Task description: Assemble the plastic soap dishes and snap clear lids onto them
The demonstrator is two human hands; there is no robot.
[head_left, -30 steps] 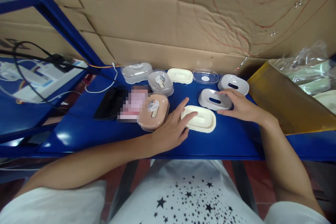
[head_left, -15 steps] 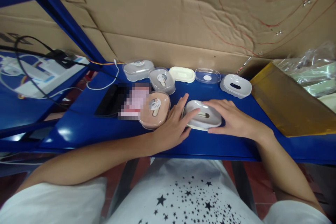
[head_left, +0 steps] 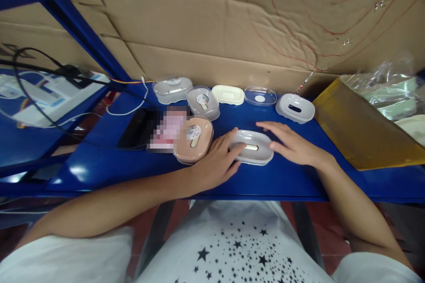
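A light grey oval soap dish (head_left: 260,156) lies on the blue tabletop in front of me. A cream strip (head_left: 251,147) shows through the slot in its middle. My left hand (head_left: 217,157) grips the dish's left end, one finger over the rim and the thumb at the front. My right hand (head_left: 294,143) is open beside the right end, fingers spread, holding nothing. Close to my left hand's outer side sits a pink soap box (head_left: 201,143) with a clear lid and a round label.
Along the back stand two lidded grey soap boxes (head_left: 173,90), a cream tray (head_left: 229,94), a clear lid (head_left: 260,96) and a slotted grey dish (head_left: 295,108). A phone (head_left: 133,130) lies left, near a power strip (head_left: 66,101). A yellow-brown bin (head_left: 368,128) holds wrapped green pieces.
My right hand has let go of the grey dish and moved right, its fingers opening. The cream strip now fills the slot more evenly. My left hand has stayed on the dish.
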